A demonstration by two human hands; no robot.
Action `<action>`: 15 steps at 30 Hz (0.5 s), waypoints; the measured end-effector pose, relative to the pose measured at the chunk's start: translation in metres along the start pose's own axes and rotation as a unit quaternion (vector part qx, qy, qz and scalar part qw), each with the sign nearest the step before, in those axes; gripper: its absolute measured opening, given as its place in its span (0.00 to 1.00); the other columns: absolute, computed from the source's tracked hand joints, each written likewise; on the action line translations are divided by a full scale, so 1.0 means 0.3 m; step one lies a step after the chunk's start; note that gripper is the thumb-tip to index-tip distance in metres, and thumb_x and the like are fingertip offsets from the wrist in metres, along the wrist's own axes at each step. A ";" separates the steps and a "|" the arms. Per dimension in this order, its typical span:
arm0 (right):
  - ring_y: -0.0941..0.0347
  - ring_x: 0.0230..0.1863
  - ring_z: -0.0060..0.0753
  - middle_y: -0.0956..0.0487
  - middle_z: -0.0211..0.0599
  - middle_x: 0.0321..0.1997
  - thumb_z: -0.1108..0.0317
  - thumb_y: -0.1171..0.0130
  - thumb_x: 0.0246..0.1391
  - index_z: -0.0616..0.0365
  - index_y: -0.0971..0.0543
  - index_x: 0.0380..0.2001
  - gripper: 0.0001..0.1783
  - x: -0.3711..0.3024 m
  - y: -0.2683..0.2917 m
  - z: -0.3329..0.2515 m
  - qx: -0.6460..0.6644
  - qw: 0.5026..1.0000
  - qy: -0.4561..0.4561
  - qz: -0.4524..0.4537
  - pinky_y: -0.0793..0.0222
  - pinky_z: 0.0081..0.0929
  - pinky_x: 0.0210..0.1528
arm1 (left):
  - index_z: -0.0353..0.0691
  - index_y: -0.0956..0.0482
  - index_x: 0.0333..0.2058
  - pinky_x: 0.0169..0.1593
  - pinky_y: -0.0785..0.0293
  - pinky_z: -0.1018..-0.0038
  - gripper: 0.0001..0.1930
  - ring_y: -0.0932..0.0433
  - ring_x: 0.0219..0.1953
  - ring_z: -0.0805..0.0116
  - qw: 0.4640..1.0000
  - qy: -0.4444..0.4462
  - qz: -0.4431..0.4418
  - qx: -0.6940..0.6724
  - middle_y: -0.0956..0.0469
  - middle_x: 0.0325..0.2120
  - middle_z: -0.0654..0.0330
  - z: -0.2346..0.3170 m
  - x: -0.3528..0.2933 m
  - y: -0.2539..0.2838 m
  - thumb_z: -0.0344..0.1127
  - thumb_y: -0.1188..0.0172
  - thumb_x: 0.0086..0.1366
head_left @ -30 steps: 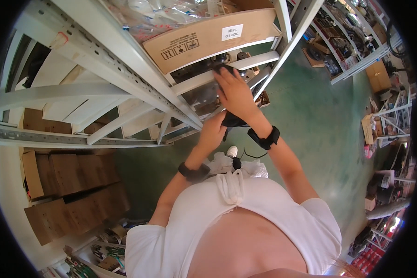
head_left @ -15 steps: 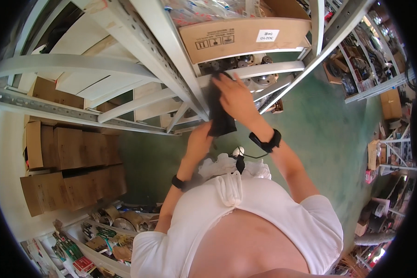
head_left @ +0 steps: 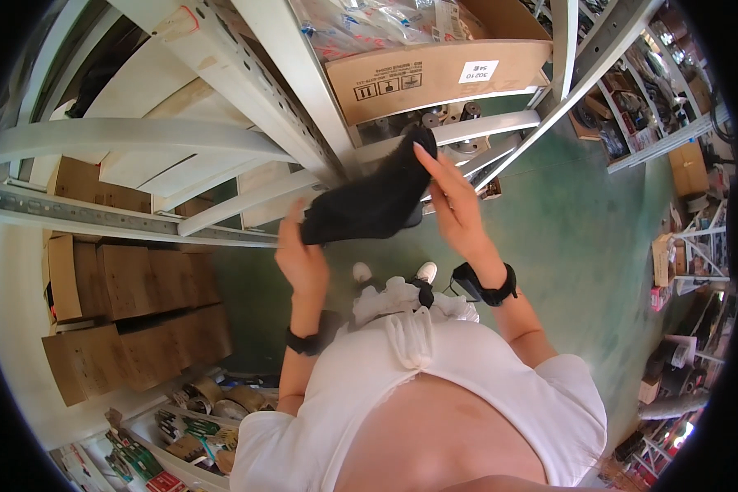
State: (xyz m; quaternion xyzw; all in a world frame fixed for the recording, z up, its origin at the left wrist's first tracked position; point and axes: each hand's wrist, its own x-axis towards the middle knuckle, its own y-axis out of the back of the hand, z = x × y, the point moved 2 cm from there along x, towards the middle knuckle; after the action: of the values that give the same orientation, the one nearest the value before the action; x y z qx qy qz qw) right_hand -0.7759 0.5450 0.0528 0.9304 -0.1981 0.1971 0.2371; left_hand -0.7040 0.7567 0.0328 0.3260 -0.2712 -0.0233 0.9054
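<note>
A piece of black cloth is stretched between my hands in front of the grey metal shelf frame. My left hand pinches its lower left end, with the fingertips partly behind the fabric. At the upper right, my right hand grips the other end, the thumb and fingers pressed on its edge. The cloth slants up from left to right and hides part of a shelf rail. Its exact kind cannot be made out.
A cardboard box holding plastic-wrapped goods sits on the shelf above. Round metal parts lie below it. Brown cartons are stacked at left, bins of small items at lower left. More loaded shelves line the right side.
My hands have moved apart, the left one leftward and the right one rightward and down. The black cloth, hanging nearly upright before, is now spread out aslant between them.
</note>
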 end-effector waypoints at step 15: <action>0.34 0.41 0.53 0.31 0.52 0.42 0.81 0.55 0.44 0.58 0.45 0.57 0.32 0.017 -0.371 0.143 -0.055 0.995 -0.004 0.081 0.36 0.36 0.41 | 0.30 0.46 0.55 0.58 0.51 0.68 0.26 0.43 0.56 0.55 0.991 -0.057 0.006 -0.119 0.42 0.53 0.47 -0.049 -0.013 -0.120 0.38 0.55 0.62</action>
State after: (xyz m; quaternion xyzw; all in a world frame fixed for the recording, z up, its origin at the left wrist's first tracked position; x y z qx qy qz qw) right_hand -0.7085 0.6112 -0.0201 0.8977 -0.2842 0.2003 0.2706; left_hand -0.6950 0.7377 0.0000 0.2129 -0.3194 -0.0681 0.9209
